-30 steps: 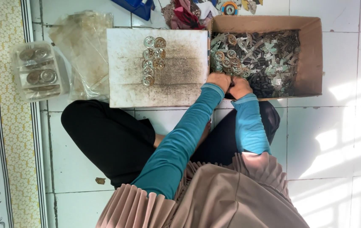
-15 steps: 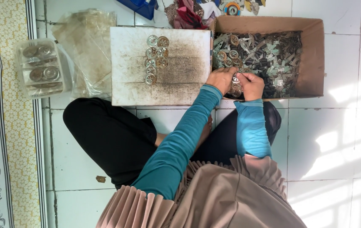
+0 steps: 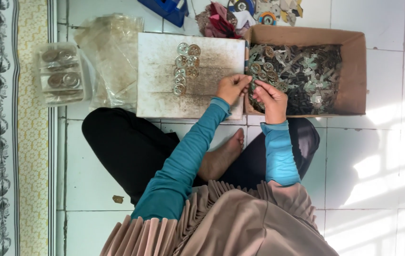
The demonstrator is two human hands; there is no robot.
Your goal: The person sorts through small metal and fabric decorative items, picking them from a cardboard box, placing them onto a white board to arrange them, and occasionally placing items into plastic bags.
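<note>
My left hand [image 3: 232, 87] and my right hand [image 3: 270, 98] meet at the near left edge of a cardboard box [image 3: 354, 71] full of small metal parts [image 3: 302, 76]. Both hands pinch a small metal piece [image 3: 252, 81] between their fingertips. To the left lies a worn white board [image 3: 160, 80] carrying a short row of round metal rings [image 3: 185, 68]. Both arms wear teal sleeves.
I sit cross-legged on a white tiled floor [image 3: 382, 166]. A clear bag [image 3: 112, 52] and a clear packet of round parts [image 3: 60, 73] lie left of the board. A patterned mat [image 3: 8, 142] runs along the left. Scraps and a blue item [image 3: 167, 8] lie beyond.
Both hands rose from the box's near edge and came together over its left side, now pinching a small metal piece between them.
</note>
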